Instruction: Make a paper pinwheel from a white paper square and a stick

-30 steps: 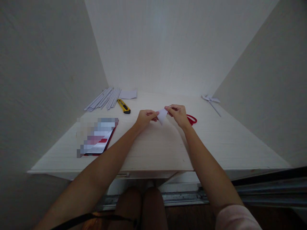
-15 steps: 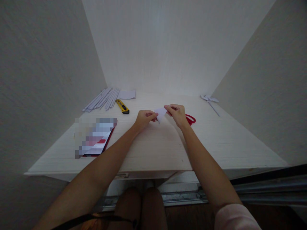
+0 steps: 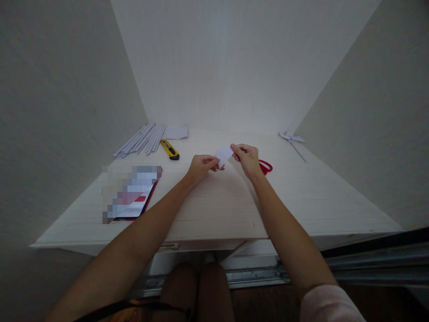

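A small piece of white paper (image 3: 224, 153), looking folded, is held up between my two hands over the desk. My left hand (image 3: 202, 166) pinches its lower left part between thumb and fingers. At its upper right corner, the thumb and fingertips of my right hand (image 3: 246, 156) close on the paper. Red-handled scissors (image 3: 266, 167) lie just right of my right wrist, which hides most of them. A yellow utility knife (image 3: 170, 149) rests on the desk to the left of my left hand.
Several rolled white paper sticks (image 3: 142, 139) lie at the back left, beside a flat white paper sheet (image 3: 176, 132). A tablet or phone (image 3: 134, 206) with a red edge lies near my left forearm. A paper pinwheel (image 3: 292, 137) on a stick sits at the back right of the white desk (image 3: 335, 201).
The paper has turned slightly between my fingers and shows a wider face. My right fingertips have risen a little; both hands keep their pinch.
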{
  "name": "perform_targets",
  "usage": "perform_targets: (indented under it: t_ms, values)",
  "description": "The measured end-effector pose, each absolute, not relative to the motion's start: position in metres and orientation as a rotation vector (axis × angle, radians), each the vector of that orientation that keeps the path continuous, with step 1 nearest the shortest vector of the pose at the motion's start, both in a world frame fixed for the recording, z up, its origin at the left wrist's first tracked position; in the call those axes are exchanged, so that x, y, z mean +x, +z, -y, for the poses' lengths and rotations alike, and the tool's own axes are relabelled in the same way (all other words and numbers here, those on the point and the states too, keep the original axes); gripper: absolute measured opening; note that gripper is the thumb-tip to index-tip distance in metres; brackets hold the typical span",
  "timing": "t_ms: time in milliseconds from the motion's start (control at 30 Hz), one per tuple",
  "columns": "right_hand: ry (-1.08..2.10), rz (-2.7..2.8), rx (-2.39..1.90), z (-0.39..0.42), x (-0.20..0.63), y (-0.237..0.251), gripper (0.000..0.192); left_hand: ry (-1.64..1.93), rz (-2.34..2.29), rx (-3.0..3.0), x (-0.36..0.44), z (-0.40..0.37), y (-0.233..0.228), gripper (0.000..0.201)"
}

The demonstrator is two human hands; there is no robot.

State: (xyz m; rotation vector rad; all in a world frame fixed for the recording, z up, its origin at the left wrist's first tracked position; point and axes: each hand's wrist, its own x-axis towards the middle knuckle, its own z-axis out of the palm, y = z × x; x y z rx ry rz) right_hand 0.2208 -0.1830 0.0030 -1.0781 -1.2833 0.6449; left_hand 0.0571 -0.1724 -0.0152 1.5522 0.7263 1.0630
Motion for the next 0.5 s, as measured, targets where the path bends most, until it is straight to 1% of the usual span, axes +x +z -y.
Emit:
perform_targets:
  t_ms: [200,500]
  values:
    - [0.612,1.296,-1.095,0.1830,0.2202,0.0026,0.036,1.021,-0.703,1.568,0.0577,0.1742,-0.0132,0.027]
    - [0.670,1.235,-1.078,0.1825,0.2192,0.0026,0.034,0.977,-0.705,1.563,0.0589,0.1747,-0.0123,0.027]
